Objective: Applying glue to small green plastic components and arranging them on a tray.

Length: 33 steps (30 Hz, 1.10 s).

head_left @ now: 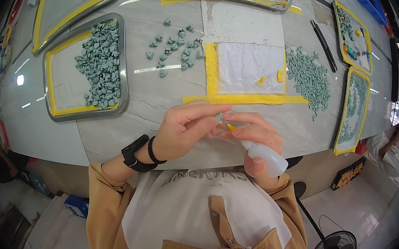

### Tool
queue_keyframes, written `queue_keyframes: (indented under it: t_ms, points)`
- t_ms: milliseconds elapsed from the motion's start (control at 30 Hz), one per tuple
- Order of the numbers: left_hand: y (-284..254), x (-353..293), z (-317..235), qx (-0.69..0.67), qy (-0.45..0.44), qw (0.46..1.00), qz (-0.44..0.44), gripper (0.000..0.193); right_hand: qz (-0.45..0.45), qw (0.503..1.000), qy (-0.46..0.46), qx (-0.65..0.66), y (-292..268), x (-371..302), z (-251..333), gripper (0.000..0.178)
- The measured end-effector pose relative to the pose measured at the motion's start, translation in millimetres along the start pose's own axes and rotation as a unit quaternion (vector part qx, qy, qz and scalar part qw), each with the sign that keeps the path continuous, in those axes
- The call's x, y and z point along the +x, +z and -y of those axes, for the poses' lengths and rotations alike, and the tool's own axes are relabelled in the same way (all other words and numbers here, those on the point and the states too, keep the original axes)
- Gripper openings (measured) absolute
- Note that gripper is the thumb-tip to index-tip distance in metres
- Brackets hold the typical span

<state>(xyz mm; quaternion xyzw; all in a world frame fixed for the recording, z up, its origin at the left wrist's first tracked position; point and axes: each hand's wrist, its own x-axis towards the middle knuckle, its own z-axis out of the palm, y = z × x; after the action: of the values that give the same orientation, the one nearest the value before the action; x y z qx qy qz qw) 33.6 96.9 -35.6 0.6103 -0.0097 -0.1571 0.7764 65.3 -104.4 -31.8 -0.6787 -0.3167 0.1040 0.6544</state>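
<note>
The left hand [180,127] appears to pinch a small green stone [220,118] above the near side of the worktop [143,94]; the right hand [263,134] grips a squeeze bottle [271,161], its yellow nozzle [231,127] just beside the stone. Judged step: dispensing onto the stone, which next calls for steady alignment and light squeezing.

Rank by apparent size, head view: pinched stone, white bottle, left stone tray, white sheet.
Left stone tray
White sheet
White bottle, partly covered by the right hand
Pinched stone
</note>
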Motion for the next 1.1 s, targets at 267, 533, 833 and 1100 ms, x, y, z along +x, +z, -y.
queue_keyframes:
  t_ms: [267,533,833,1100]
  points:
    - [-2.1,-1.5,5.4,-0.015,0.004,1.000,-0.004,0.033,-0.015,1.000,0.004,0.016,2.1,-0.7,-2.7,0.058]
    - [-1.1,-3.0,-0.1,-0.033,-0.015,0.999,-0.002,0.033,-0.016,1.000,-0.011,0.002,4.6,0.5,-3.9,0.058]
    - [-0.4,-2.7,2.5,-0.116,-0.060,0.991,-0.038,0.024,-0.032,0.938,-0.025,-0.345,-26.0,5.8,-11.3,0.029]
    - [-2.1,-7.9,3.9,-0.072,-0.044,0.996,-0.034,0.023,-0.222,0.835,0.096,-0.494,-89.0,-50.2,8.1,0.025]
